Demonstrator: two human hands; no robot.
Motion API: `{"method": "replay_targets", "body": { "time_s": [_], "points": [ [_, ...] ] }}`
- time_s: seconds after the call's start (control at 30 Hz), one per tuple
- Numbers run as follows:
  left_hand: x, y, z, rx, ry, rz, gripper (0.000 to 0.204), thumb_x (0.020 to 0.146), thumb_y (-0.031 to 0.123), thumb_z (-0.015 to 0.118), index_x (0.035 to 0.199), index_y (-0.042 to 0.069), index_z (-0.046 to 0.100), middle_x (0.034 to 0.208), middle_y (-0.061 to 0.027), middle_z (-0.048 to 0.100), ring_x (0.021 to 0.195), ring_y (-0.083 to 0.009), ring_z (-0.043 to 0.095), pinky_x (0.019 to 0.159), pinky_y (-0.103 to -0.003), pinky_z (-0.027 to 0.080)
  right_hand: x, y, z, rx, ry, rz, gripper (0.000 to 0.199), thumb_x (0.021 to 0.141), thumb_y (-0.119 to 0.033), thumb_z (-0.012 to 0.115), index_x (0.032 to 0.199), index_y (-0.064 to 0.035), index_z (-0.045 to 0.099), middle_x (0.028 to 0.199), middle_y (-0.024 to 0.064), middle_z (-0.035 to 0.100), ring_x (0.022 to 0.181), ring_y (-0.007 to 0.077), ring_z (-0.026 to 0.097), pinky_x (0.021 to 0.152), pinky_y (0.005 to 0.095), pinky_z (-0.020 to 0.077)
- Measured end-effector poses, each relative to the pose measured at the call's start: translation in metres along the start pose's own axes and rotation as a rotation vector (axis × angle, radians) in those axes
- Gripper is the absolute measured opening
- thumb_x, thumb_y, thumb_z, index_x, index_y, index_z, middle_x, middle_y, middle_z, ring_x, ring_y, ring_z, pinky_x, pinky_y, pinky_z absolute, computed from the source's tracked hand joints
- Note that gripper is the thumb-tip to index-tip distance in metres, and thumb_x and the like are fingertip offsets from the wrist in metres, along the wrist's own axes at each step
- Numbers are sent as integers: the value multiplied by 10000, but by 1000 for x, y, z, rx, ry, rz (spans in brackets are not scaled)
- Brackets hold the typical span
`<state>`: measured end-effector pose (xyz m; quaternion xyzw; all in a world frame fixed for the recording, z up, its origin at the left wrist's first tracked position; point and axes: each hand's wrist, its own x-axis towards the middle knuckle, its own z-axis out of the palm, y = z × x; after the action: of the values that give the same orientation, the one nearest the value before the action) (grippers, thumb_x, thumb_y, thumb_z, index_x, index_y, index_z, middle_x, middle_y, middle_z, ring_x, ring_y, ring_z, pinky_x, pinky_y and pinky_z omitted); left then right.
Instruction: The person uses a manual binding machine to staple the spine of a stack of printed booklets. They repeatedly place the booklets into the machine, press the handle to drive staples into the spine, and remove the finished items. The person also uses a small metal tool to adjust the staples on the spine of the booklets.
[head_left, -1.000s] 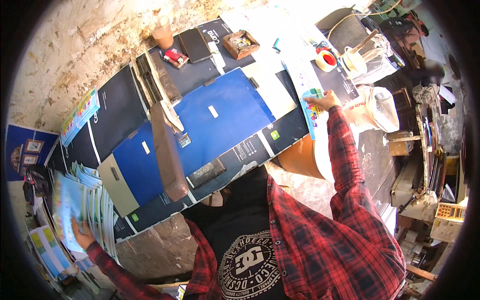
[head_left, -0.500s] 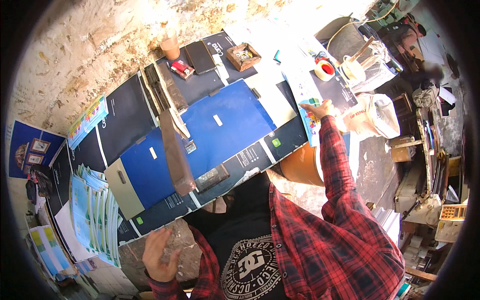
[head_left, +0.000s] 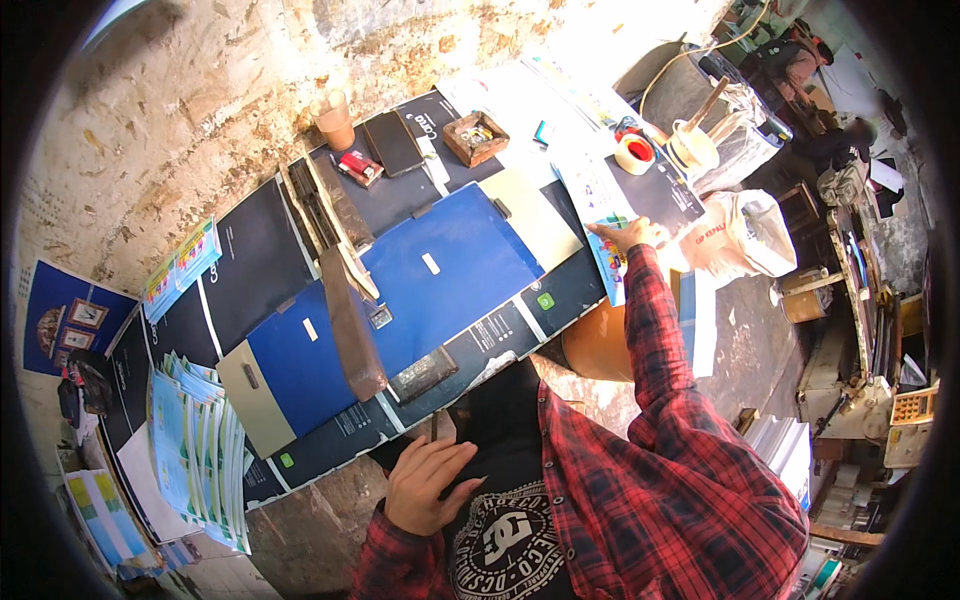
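Note:
My right hand [head_left: 635,235] lies on a narrow, colourful printed sheet [head_left: 590,185] at the table's right side, thumb stretched out over it. No grip on the sheet can be made out. In front of my chest, my left hand [head_left: 425,487] is raised with its fingers apart, holding nothing. It is nearest to the table's front edge. Two blue cover boards [head_left: 465,245] with beige end strips lie mid-table. Across them rests a long brown bar [head_left: 350,330], with a dark flat block [head_left: 423,374] beside its near end.
A fanned stack of printed booklets [head_left: 195,440] lies at the left. Toward the back are a plastic cup [head_left: 334,122], a black phone-like case [head_left: 394,142] and a wooden ashtray [head_left: 475,138]. A tape roll [head_left: 634,153] and glue pot [head_left: 692,150] stand beyond my right hand.
My left hand has moved right and slightly up, from beside the table's edge to in front of my chest. My right hand stays at the printed sheet. The whole view has shifted slightly.

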<state>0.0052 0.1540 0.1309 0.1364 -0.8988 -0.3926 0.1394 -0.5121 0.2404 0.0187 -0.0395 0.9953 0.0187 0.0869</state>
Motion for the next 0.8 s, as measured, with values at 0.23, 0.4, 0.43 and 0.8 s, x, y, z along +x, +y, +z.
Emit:
{"method": "replay_targets", "body": {
  "time_s": [0.23, 0.4, 0.43, 0.8],
  "points": [
    [-58, -20, 21, -104, 144, -300, 376, 795, 179, 773, 1135, 42, 688, 1087, -122, 706, 1077, -301, 649, 985, -479, 455, -10, -1, -4, 425, 29, -68, 1204, 477, -693, 863, 1288, 97, 453, 1239, 284, 564, 1166, 359, 572, 998, 436, 451],
    [-7, -23, 21, -384, 11, -53, 477, 797, 95, 771, 1236, -5, 614, 1116, -154, 695, 1051, -309, 658, 951, -395, 488, 16, 16, 47, 1074, 315, -182, 535, 762, -358, 833, 1091, -31, 568, 808, 166, 682, 613, 197, 670, 523, 338, 553],
    [13, -21, 23, -389, 64, -6, 529, 799, 88, 773, 1281, -7, 575, 1141, -155, 683, 1070, -303, 650, 962, -397, 482, -3, 14, 38, 867, 510, -224, 328, 821, -263, 794, 973, -52, 592, 581, 74, 615, 402, 135, 565, 358, 296, 454],
    [99, -27, 74, -449, 193, 3, 657, 812, 311, 801, 1291, -48, 531, 1256, -222, 597, 1141, -342, 602, 945, -406, 493, -188, 41, -141, 326, -203, -1137, 324, 703, -266, 844, 868, -61, 655, 762, 70, 631, 769, 229, 608, 885, 375, 381]
  ]
}}
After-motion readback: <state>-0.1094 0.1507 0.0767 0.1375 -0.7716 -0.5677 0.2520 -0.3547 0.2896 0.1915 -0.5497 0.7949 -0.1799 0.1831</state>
